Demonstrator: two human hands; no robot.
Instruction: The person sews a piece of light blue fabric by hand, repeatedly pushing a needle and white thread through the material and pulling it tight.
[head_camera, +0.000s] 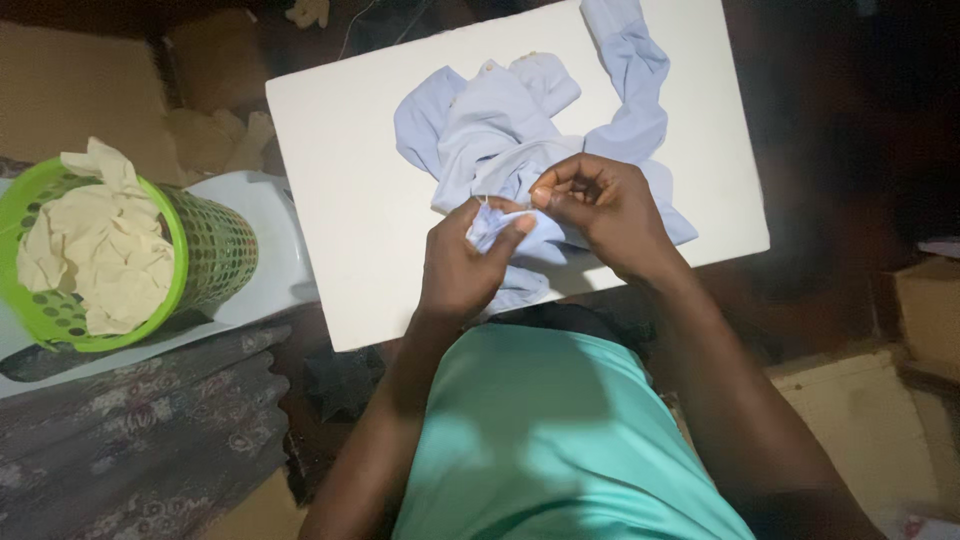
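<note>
On white board (340, 200), light blue cloth (500, 125) spread in folds. Near its lower edge, left hand (462, 265) pinching a bunched corner between thumb and fingers; right hand (600, 205) touching beside it, fingertips closed narrow on the fabric. Off left, green basket (215, 250) stuffed with cream cloth (100, 250).

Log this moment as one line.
left hand: pinching light blue garment | right hand: pinching same fold | white board: underneath

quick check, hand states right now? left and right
Left hand: closed, pinching a fold of the crumpled light blue cloth garment on the white board.
Right hand: fingers pinched together at the same fold; any needle or thread is too small to tell.
</note>
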